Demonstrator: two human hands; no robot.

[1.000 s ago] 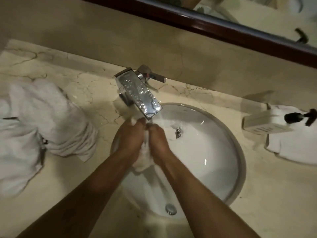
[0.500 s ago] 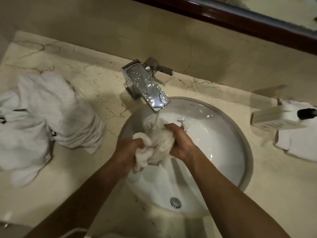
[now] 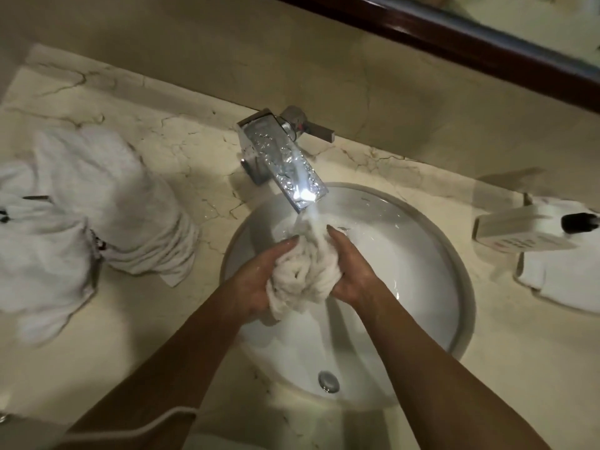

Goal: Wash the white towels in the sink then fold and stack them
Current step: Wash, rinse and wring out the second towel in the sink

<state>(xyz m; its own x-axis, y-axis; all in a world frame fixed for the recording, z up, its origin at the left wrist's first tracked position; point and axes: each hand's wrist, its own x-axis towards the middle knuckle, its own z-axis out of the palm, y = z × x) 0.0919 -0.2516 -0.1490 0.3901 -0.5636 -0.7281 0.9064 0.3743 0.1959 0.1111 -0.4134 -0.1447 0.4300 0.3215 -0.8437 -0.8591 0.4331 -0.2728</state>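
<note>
Now the white towel (image 3: 303, 277) is bunched into a wet, thick ball over the round white sink (image 3: 422, 287), directly under the chrome faucet (image 3: 282, 167). Water (image 3: 313, 222) runs from the spout onto the top of the cloth. Its surface shows deep twisted folds and ridges, and a loose end hangs down below the ball toward the basin. The left hand (image 3: 256, 280) presses against the left side of the towel with the fingers curled around it, and the right hand (image 3: 352, 267) clamps the right side the same way, so the cloth is squeezed between both palms. On the marble counter (image 3: 162, 151), well apart to the left, lies a pile of white towels (image 3: 81, 222), crumpled and not folded. To the right of the sink, a soap dispenser (image 3: 519, 232) stands over another white cloth (image 3: 568, 280).
</note>
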